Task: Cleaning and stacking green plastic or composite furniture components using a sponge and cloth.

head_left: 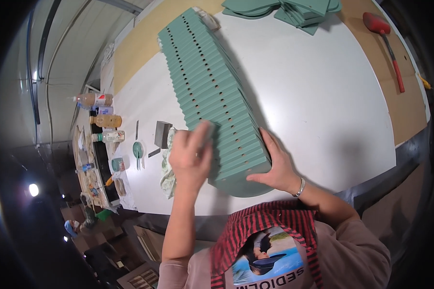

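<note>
A long row of green boards (205, 72), packed face to face on edge, runs from near me to the far side of the table. Two lines of small holes dot their upper edges. Over the near left part of the row is my left hand (190, 154), slightly blurred, its fingers bent round a small greyish piece that I cannot make out. My right hand (277, 166) grips the near right corner of the row, thumb on the front board and fingers along the side. A crumpled, patterned cloth (168, 176) lies beside my left hand, partly hidden by it.
Left of the row stand a grey block (162, 134) and a green-stained round lid or dish (138, 150). Several bottles (106, 121) line the far left. More green boards (299, 12) lie at the back; a red mallet (385, 43) rests on cardboard at right.
</note>
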{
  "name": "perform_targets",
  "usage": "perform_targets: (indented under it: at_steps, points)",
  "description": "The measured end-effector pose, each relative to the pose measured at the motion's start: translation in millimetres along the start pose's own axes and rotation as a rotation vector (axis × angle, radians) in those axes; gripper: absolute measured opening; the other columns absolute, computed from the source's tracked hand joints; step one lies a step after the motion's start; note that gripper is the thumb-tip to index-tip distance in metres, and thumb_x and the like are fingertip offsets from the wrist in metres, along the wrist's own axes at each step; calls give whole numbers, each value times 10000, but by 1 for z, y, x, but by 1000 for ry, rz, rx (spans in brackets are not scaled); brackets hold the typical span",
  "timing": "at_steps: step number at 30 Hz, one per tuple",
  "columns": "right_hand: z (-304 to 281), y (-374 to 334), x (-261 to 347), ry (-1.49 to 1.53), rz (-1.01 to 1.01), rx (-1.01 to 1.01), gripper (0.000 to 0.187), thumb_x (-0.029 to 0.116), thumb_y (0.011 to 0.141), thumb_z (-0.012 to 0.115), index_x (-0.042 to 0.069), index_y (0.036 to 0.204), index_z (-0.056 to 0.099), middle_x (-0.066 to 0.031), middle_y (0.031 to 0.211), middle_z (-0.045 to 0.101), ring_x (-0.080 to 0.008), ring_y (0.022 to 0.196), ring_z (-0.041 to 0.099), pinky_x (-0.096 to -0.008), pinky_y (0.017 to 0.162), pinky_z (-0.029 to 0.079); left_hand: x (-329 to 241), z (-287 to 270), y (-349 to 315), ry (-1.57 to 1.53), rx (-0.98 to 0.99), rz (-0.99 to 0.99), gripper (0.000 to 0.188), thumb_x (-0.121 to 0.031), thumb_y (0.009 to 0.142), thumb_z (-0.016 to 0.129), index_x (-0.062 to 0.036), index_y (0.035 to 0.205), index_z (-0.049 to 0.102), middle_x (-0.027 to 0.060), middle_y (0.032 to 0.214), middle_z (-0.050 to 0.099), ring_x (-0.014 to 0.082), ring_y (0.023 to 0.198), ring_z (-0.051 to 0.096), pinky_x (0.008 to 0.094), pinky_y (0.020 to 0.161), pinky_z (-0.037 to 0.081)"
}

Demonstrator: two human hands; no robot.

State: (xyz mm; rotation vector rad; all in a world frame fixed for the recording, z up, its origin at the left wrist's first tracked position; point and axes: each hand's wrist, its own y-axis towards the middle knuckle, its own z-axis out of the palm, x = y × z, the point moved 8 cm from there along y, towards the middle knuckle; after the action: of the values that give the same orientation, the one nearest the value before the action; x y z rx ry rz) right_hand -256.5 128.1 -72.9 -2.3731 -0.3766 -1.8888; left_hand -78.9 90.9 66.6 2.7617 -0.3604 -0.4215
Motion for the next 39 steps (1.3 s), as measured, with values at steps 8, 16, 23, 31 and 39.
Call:
perform_targets:
  at_steps: [8,16,23,31,39]
  points:
    - [3,0,0,-21,15,7,1223,422,617,911,30,1561,238,-251,1502,407,-424,1331,485,-450,1092,433,38,-2,15,-229,-177,-175,420,21,797,687,-78,1204,681,79,905,553,223,737,591,353,644,500]
    - [-5,-1,1,-66,48,10,1206,441,631,896,45,1562,240,-243,1509,396,-430,1321,489,-446,1077,444,29,23,42,-23,-35,-143,450,1,783,651,-127,1214,672,105,905,569,271,765,620,381,688,526]
    - [-2,1,1,-51,22,14,1202,467,621,892,49,1556,263,-248,1520,382,-433,1287,524,-452,1043,473,-20,40,86,0,-68,20,407,-48,824,682,-135,1221,663,103,908,565,262,717,603,383,654,513]
    - [1,1,3,-50,11,2,1208,470,615,894,41,1551,262,-256,1509,389,-453,1238,550,-450,1019,490,11,42,100,69,-89,-52,338,-75,827,702,-164,1151,676,93,852,564,243,664,607,361,607,494]
    - [0,0,-3,-31,41,8,1204,454,615,900,38,1548,265,-263,1502,391,-453,1236,553,-449,1019,490,75,30,81,79,-65,-241,369,-53,819,680,-138,1178,681,58,889,580,201,703,586,341,654,491]
